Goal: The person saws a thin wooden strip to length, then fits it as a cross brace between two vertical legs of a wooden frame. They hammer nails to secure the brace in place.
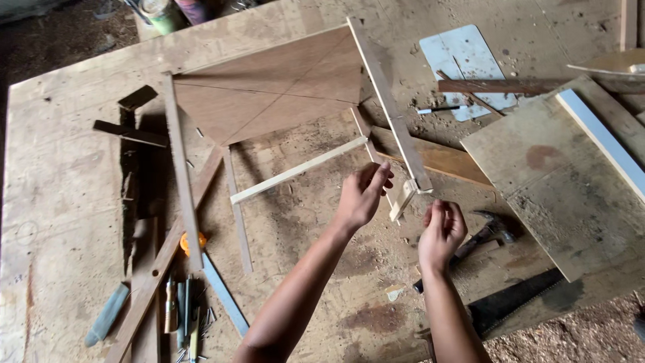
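A brown plywood panel (269,91) framed by thin wooden slats stands tilted on the workbench (60,181). My left hand (363,195) reaches up to the frame's near corner, fingers curled beside a short pale wood block (402,200) at the end of the long right slat (390,107). My right hand (442,228) hovers just below that corner with fingertips pinched together; whether it holds something small I cannot tell. A pale cross slat (299,170) runs left from my left hand.
A hammer (487,234) lies just right of my right hand, a hand saw (514,302) nearer the bench edge. A plywood board (557,181) sits at right. Loose slats, chisels and nails (185,316) lie at lower left; a pale blue sheet (463,57) at the back.
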